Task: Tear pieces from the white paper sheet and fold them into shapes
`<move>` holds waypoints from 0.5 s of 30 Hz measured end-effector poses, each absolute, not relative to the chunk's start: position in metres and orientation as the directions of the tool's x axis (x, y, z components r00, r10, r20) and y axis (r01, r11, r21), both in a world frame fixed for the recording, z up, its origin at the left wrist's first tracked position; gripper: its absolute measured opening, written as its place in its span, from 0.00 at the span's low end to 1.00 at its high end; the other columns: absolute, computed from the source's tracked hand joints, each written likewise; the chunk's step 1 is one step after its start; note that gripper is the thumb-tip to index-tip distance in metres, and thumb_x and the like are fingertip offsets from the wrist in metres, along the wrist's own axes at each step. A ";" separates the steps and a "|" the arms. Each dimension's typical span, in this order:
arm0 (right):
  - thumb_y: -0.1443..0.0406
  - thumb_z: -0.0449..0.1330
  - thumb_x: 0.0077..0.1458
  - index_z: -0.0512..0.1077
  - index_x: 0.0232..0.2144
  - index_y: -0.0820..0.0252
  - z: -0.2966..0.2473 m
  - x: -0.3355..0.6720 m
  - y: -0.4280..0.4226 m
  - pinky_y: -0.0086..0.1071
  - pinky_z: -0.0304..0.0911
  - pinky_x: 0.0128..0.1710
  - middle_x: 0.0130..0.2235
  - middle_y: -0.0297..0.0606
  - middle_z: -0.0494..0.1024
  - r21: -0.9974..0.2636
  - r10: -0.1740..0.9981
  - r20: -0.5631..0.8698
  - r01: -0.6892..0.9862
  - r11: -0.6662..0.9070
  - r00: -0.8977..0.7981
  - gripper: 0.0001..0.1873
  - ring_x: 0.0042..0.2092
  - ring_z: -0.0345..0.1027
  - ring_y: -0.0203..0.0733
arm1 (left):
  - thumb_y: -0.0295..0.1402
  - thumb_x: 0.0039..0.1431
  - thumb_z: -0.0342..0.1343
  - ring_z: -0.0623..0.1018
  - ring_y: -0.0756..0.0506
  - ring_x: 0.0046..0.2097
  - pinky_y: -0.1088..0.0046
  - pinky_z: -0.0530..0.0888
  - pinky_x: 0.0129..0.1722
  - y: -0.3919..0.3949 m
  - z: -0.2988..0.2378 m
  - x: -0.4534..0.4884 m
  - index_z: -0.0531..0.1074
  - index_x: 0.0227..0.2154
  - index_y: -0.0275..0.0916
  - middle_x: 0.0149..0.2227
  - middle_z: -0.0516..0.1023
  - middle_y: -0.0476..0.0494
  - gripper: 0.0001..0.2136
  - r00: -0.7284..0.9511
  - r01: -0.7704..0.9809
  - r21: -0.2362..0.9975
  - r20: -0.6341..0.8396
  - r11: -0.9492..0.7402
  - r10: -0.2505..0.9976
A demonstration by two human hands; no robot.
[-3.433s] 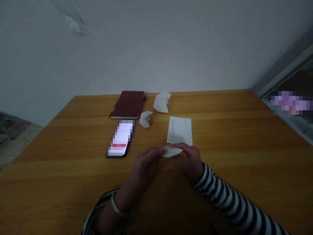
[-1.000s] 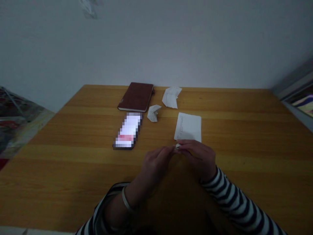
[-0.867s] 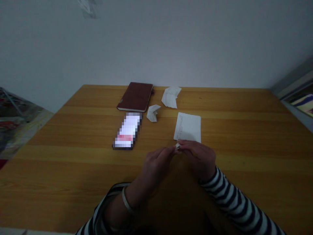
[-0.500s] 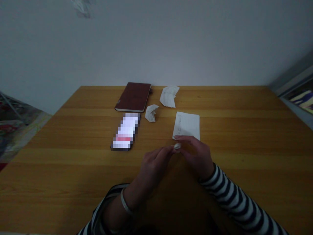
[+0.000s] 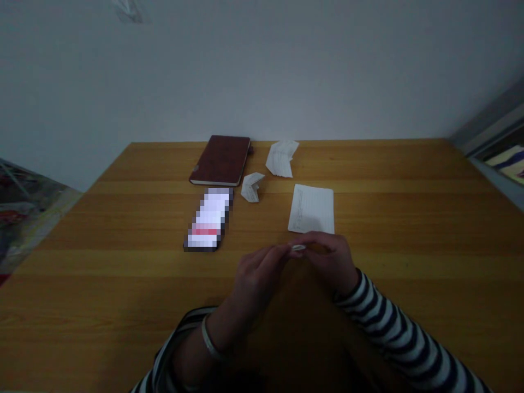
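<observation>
My left hand [image 5: 257, 273] and my right hand [image 5: 329, 259] meet over the wooden table [image 5: 123, 284], fingertips pinched together on a small folded piece of white paper [image 5: 298, 248]. Only a sliver of the paper shows between the fingers. Just beyond my right hand lies a flat lined sheet of paper [image 5: 311, 209]. A silver bangle sits on my left wrist, and both sleeves are striped.
A dark red notebook [image 5: 221, 160] lies at the table's far edge by the wall. Two folded paper shapes rest nearby, a small one [image 5: 251, 186] and a larger one [image 5: 280, 158]. A phone with a lit screen [image 5: 208, 219] lies left of centre. A window frame [image 5: 487, 136] stands at the right.
The paper between my fingers has gone from a wider folded strip to a small compact piece, mostly hidden by the fingertips. My hands stay together in the same place; the view shifted slightly.
</observation>
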State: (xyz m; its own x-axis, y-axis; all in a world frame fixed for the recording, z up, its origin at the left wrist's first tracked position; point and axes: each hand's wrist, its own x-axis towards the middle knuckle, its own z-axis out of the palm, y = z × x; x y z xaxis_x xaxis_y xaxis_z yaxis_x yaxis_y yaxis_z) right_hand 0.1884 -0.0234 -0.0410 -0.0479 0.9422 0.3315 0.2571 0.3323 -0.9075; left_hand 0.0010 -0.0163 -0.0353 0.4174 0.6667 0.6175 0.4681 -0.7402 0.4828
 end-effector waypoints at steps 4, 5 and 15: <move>0.68 0.64 0.54 0.80 0.32 0.55 -0.040 0.185 -0.027 0.34 0.76 0.37 0.33 0.36 0.84 -0.908 0.931 0.364 0.224 0.354 0.005 0.04 0.36 0.79 0.41 | 0.26 0.62 0.57 0.79 0.50 0.33 0.78 0.74 0.31 -0.017 -0.031 0.002 0.72 0.43 0.37 0.34 0.81 0.45 0.07 0.436 0.468 0.456 0.625 -0.757 0.647; 0.68 0.64 0.54 0.80 0.32 0.54 -0.039 0.185 -0.027 0.35 0.76 0.38 0.34 0.36 0.84 -0.903 0.925 0.379 0.220 0.368 0.008 0.05 0.36 0.79 0.41 | 0.26 0.63 0.56 0.79 0.50 0.33 0.77 0.74 0.32 -0.017 -0.030 0.001 0.72 0.43 0.37 0.34 0.81 0.45 0.07 0.447 0.469 0.448 0.623 -0.761 0.642; 0.70 0.60 0.58 0.80 0.33 0.54 -0.042 0.190 -0.028 0.34 0.75 0.34 0.31 0.36 0.84 -0.765 0.839 0.544 0.416 0.491 0.011 0.09 0.33 0.79 0.40 | 0.31 0.64 0.56 0.76 0.52 0.26 0.79 0.70 0.26 -0.014 -0.032 0.001 0.74 0.35 0.37 0.27 0.79 0.47 0.04 0.453 0.534 0.470 0.543 -0.703 0.707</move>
State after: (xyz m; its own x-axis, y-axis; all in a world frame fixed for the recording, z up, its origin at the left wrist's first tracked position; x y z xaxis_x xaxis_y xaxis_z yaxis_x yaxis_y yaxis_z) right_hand 0.1896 -0.0284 -0.0415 0.0107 0.8391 0.5439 0.4164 0.4908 -0.7653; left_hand 0.0006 -0.0145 -0.0325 0.4534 0.7071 0.5427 0.5341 -0.7030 0.4697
